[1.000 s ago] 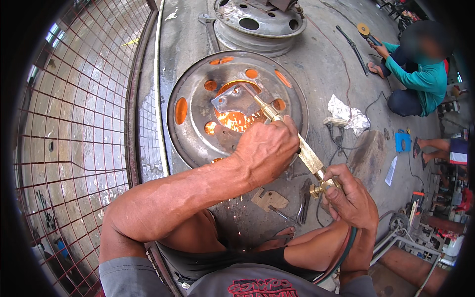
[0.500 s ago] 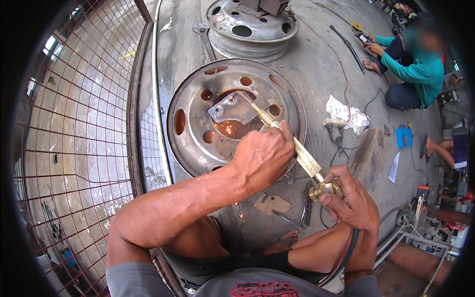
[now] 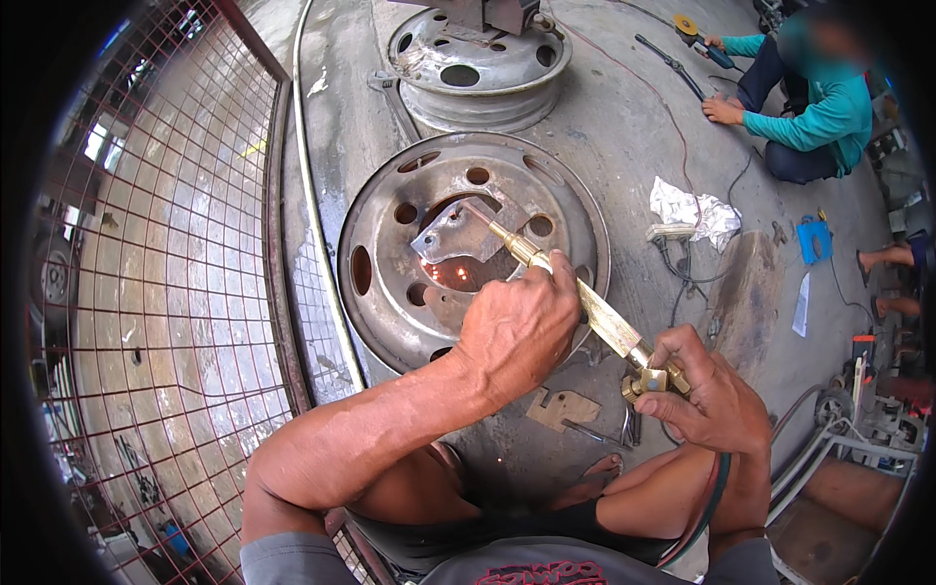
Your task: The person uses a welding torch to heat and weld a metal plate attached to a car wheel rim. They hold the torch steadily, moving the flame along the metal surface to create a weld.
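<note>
Nearest to us, at about five o'clock, our right hand (image 3: 717, 400) is clamped around the brass valve end of a cutting torch (image 3: 595, 312), with a dark hose (image 3: 712, 497) trailing down past the forearm. Just above it, near the centre, our left hand (image 3: 517, 327) is closed over the torch's brass tube. The torch runs up toward eleven o'clock, its tip over a loose cut metal plate (image 3: 458, 234) in the hub of a grey steel wheel rim (image 3: 390, 292) lying flat on the concrete floor (image 3: 624, 146), where orange sparks glow. At twelve o'clock sits a second rim (image 3: 468, 68). At two o'clock another person in a teal shirt (image 3: 829, 107) sits on the floor.
</note>
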{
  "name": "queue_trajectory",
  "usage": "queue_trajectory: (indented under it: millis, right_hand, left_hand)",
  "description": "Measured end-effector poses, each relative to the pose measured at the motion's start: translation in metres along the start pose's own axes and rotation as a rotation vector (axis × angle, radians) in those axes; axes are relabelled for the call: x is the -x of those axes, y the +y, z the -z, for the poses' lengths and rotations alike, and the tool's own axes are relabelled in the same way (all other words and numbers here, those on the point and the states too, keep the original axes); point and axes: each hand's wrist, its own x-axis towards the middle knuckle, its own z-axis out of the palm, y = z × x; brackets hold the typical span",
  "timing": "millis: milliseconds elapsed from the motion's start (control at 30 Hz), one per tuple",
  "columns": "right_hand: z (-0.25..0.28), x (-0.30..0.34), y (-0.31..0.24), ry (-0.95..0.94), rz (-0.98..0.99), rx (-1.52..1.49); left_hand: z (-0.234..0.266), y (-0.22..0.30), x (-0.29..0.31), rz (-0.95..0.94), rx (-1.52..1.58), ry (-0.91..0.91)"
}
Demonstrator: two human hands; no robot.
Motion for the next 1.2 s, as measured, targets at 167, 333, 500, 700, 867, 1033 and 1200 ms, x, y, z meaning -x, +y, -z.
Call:
queue_trajectory:
  millis: [167, 333, 500, 700, 867, 1033, 1200]
  right_hand:
    - [-0.005, -0.002, 0.011, 0.066, 0.124, 0.029]
    - [-0.001, -0.002, 0.009, 0.032, 0.069, 0.029]
    - [-0.001, -0.003, 0.01, 0.03, 0.082, 0.017]
    - [-0.001, -0.001, 0.007, 0.033, 0.088, 0.024]
    - [0.001, -0.004, -0.008, -0.018, 0.1, -0.067]
    - [0.006, -0.005, -0.022, -0.026, 0.079, -0.124]
    - [0.018, -0.004, -0.052, -0.008, 0.111, -0.033]
  left_hand:
    - [0.0, 0.002, 0.0, 0.058, -0.043, -0.101]
    - [0.001, 0.002, -0.001, 0.062, -0.055, -0.114]
    - [0.003, 0.002, 0.001, 0.061, -0.049, -0.105]
    - [0.011, 0.005, 0.0, 0.043, -0.002, -0.101]
    - [0.01, 0.002, 0.002, 0.014, -0.031, -0.069]
    - [0.014, 0.001, 0.001, 0.029, -0.031, -0.013]
    - [0.02, -0.005, 0.0, 0.038, 0.044, 0.073]
